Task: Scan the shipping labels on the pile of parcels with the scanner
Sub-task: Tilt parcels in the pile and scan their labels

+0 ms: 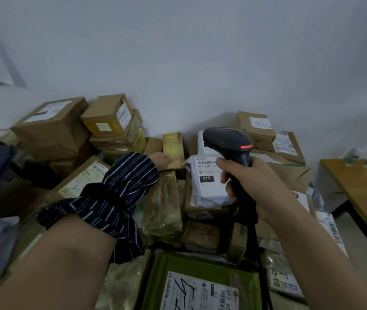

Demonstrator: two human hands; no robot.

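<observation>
My right hand (252, 186) is clenched round the handle of the black scanner (227, 142). Its head is raised over the white mailer (209, 191) with the 010 label, in the middle of the pile of parcels (162, 209). My left hand (160, 161), past a striped sleeve (119, 193), reaches the near edge of a small yellow-taped box (174, 146) and touches it; I cannot tell whether the fingers grip it. Cartons stack against the wall (178, 63) at back left and back right, with a lower gap between them above the small box. The wooden table (361, 189) edges close to the pile on my right.
</observation>
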